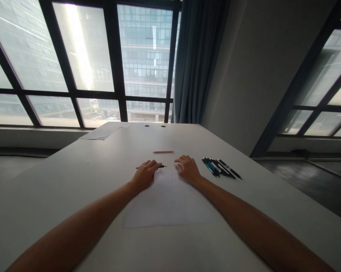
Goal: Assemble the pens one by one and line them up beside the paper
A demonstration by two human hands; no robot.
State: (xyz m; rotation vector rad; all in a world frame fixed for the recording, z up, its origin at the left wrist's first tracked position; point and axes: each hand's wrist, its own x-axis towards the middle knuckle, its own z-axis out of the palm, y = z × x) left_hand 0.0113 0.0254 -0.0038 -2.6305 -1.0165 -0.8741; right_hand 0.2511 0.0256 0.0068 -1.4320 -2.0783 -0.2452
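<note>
A white sheet of paper lies flat on the white table in front of me. My left hand rests at the sheet's far left corner, fingers curled over a black pen that sticks out on both sides of the hand. At the far right corner my right hand lies knuckles up with its fingers curled; a small pale thing at its fingertips is too small to identify. An orange pencil lies crosswise a little beyond both hands.
Several dark pens lie side by side to the right of my right hand. Loose papers sit at the table's far left, near two round cable holes. Windows, a curtain and a wall stand beyond the table.
</note>
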